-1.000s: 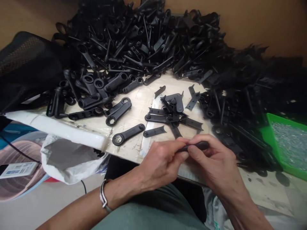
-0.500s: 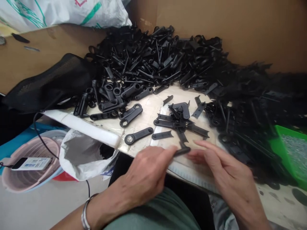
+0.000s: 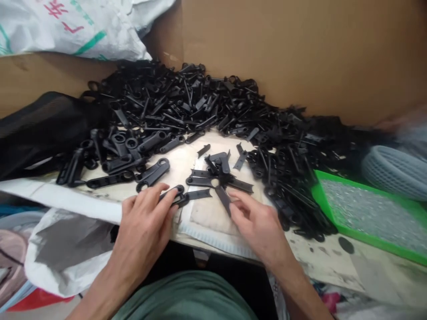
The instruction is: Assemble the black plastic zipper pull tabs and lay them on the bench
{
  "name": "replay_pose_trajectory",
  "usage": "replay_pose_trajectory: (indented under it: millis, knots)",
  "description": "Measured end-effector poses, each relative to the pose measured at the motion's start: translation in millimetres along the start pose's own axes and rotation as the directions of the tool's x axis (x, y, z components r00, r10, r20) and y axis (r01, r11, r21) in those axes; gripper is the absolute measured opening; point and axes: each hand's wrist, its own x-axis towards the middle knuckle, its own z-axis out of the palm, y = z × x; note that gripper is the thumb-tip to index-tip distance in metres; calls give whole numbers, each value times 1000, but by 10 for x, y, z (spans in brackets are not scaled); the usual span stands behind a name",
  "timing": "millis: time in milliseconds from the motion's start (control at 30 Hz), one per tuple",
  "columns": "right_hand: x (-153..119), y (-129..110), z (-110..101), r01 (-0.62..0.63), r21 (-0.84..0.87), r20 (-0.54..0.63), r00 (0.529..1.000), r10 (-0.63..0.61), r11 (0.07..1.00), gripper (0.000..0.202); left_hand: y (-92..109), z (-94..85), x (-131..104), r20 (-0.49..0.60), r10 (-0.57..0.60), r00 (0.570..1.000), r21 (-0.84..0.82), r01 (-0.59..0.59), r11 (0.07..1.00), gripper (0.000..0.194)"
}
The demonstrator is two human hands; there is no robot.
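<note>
My left hand (image 3: 147,218) is at the front edge of the table, its fingers curled over a black ring-ended plastic arm (image 3: 179,190). That arm lies against another such arm, and the hand partly covers both. My right hand (image 3: 258,220) pinches the near end of a flat black plastic strip (image 3: 223,200) between thumb and fingers. The strip slants over the cardboard sheet (image 3: 213,218). Just beyond it is a small heap of loose black strips and arms (image 3: 218,171). A single notched strip (image 3: 199,194) lies between my two hands.
A large pile of black plastic parts (image 3: 187,98) covers the back of the table. On the right stand a green tray of small shiny pieces (image 3: 373,213) and a grey-blue basket (image 3: 396,171), with a blurred person's arm behind. An open white sack (image 3: 66,253) hangs at front left.
My left hand has moved left with the black arm, down beside the others. The right hand, free before, now grips a strip from the heap. The view has swung right.
</note>
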Motion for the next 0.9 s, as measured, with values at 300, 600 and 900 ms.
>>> replay_pose_trajectory:
  millis: [300, 600, 900]
  knots:
    - [-671, 253, -433, -457, 604, 282, 889, 361, 653, 36, 854, 173, 1016, 26, 525, 851, -336, -487, 806, 29]
    - [-1193, 490, -616, -341, 852, 85, 839, 538, 398, 19, 1487, 542, 1431, 96, 780, 618, -423, -684, 594, 19]
    - [-850, 386, -422, -113, 883, -156, 845, 512, 455, 24, 1270, 448, 1155, 377, -10, 926, -921, 374, -113, 13]
